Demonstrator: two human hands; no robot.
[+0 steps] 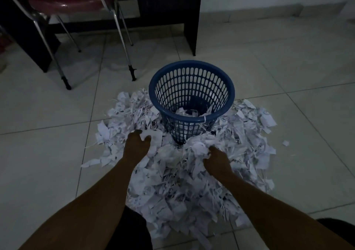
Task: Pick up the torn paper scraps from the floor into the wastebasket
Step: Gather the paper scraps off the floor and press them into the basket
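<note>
A big heap of torn white paper scraps [172, 182] covers the tiled floor around a blue slotted plastic wastebasket [192, 71], which stands upright with a few scraps at its bottom. My left hand [137, 144] lies on the heap just left of the basket's base, fingers curled round a bunch of scraps. My right hand [217, 160] is at the basket's near right, its fingers dug into a clump of scraps and gripping it. Both hands are low, at heap level, below the basket's rim.
A dark desk [192, 19] stands behind the basket, and a red chair with chrome legs [124, 44] stands at the back left. Light floor tiles [288, 67] stretch to the right up to the white wall. My dark-clothed knees show at the bottom edge.
</note>
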